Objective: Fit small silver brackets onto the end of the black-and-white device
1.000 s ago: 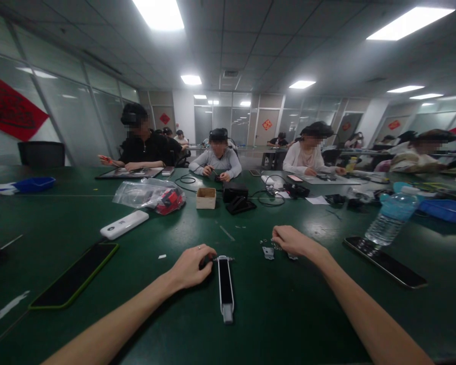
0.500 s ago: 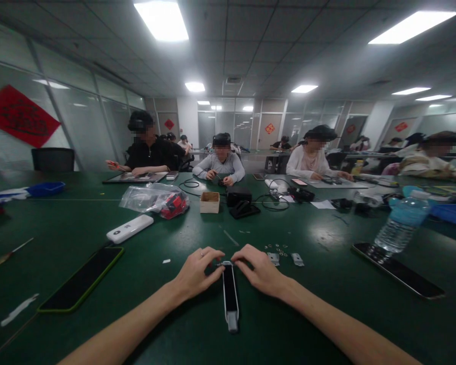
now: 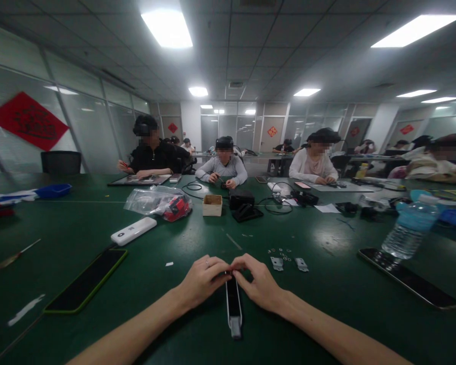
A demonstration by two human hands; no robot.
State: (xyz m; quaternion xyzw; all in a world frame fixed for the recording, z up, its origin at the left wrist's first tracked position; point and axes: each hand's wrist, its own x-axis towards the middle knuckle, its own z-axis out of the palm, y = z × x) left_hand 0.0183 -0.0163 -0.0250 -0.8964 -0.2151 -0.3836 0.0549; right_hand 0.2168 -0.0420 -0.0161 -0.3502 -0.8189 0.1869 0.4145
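A long, narrow piece with a pale rim, dark middle and grey block at its near end lies on the green table before me. Over its far end, my left hand and my right hand meet, thumbs and fingertips pinched together. What they pinch is too small and covered to make out. Right of my right hand lie two grey metal brackets, a nearer one and a farther one. Several small rings are scattered just behind them.
Phones lie at left and right; a water bottle stands by the right one. Farther off are a white device, a plastic bag, a small box and a black stand. Co-workers sit across the table.
My hands have drawn together, and their fingertips now meet over the far end of the narrow piece, which showed between them before. The whole view has shifted slightly.
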